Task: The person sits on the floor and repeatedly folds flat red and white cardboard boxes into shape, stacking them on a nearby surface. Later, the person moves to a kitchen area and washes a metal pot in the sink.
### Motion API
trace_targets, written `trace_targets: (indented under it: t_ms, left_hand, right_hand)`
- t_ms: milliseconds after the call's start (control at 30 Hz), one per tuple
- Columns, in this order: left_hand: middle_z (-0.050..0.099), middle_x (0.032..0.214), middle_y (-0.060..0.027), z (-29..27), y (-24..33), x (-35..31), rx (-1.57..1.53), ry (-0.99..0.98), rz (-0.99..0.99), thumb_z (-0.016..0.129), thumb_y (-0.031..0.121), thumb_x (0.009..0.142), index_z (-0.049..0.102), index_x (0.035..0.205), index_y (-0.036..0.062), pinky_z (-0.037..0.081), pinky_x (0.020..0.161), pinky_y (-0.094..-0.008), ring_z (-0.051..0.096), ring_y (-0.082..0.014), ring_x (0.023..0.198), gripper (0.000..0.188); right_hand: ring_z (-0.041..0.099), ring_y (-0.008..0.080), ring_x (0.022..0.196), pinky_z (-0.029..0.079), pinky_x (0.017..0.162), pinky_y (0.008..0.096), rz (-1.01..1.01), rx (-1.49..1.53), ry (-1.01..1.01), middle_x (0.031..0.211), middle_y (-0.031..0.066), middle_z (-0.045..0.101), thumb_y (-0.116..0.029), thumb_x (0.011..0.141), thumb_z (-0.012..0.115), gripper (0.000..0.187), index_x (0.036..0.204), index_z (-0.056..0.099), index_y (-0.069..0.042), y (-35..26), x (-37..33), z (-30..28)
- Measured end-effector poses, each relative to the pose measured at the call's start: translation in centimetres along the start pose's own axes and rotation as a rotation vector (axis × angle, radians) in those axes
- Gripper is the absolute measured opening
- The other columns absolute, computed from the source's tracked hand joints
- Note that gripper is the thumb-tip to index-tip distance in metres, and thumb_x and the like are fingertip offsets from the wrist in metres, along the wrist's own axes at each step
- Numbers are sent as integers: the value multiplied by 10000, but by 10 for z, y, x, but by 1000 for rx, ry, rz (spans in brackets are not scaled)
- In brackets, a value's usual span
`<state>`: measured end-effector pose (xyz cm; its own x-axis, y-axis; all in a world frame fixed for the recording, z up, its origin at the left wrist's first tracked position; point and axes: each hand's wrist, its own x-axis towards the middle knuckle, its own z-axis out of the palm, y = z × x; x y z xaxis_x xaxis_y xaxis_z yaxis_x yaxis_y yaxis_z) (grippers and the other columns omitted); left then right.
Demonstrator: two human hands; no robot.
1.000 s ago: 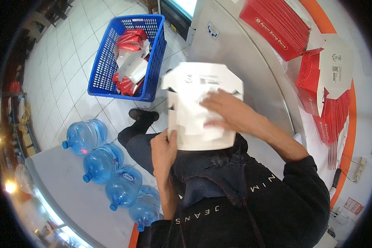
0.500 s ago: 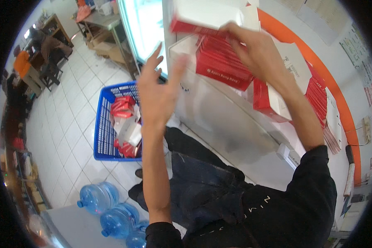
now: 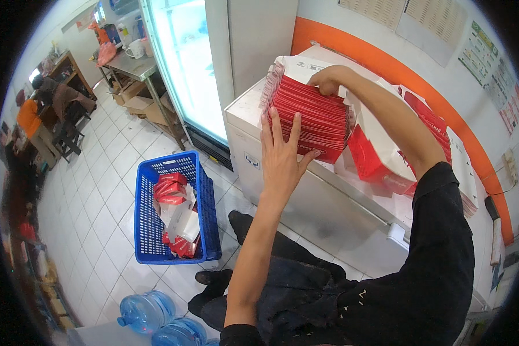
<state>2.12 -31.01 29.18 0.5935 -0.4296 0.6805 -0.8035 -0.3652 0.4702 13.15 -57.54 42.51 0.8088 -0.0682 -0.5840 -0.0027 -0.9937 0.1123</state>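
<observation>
A thick stack of flat red and white cardboard boxes stands on edge on a white chest freezer. Against the stack's near left side lies my left hand, fingers spread and holding nothing. My right hand is at the stack's far side with its fingers curled down. Its fingertips are partly hidden, so I cannot see what they grip. To the right, an opened red and white box sits under my right forearm.
Another red stack and white flat cartons lie farther right. On the tiled floor stand a blue basket of red and white boxes and blue water jugs. A lit glass-door fridge adjoins the freezer. People are far left.
The red and white box that was raised above the stack is no longer up there. My left hand has come right onto the stack, and the view has shifted.
</observation>
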Motion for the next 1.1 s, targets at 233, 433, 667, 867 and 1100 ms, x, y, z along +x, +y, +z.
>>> trace_targets:
  t_ms: [233, 433, 667, 867, 1100]
  left_hand:
    - [129, 1647, -323, 1, -2, 0, 12, 27, 5, 848, 419, 773, 323, 1608, 217, 285, 1189, -593, 173, -554, 1495, 1006]
    - [102, 1650, -331, -1, 31, 0, 96, -16, -70, 809, 461, 824, 292, 1615, 157, 278, 1190, -579, 143, -555, 1503, 993]
    - [470, 1446, -316, -37, 135, -17, -782, -270, -513, 768, 333, 885, 329, 1512, -62, 443, 1084, -428, 562, -395, 1280, 861]
    - [536, 1398, -258, 12, 122, -58, -910, -309, -433, 611, 187, 905, 365, 1515, -33, 590, 849, -401, 672, -291, 1087, 694]
    - [644, 1263, -173, -14, 103, -79, -1157, -572, -760, 439, 188, 942, 493, 1448, -24, 603, 829, -393, 669, -244, 1068, 551]
  right_hand:
    - [637, 338, 1207, 518, 988, 526, 34, 457, -160, 1379, 195, 624, -382, 1019, 542, 537, 1492, 519, -128, -26, -50, -23]
    - [657, 349, 1126, 469, 990, 571, -93, 64, 591, 1206, 185, 698, -595, 1034, 454, 592, 1254, 676, -92, -21, -102, -1]
    - [643, 264, 859, 496, 794, 391, 83, 230, 901, 923, 124, 690, -237, 976, 672, 224, 1003, 640, -16, -48, -269, 71]
    - [547, 298, 1282, 454, 1065, 409, 14, 47, 948, 1276, 105, 645, -145, 917, 701, 292, 1194, 646, -71, -53, -288, 161]
    - [500, 319, 1370, 408, 1138, 426, -1, -66, 801, 1409, 122, 601, -157, 882, 704, 412, 1280, 652, -62, -29, -243, 246]
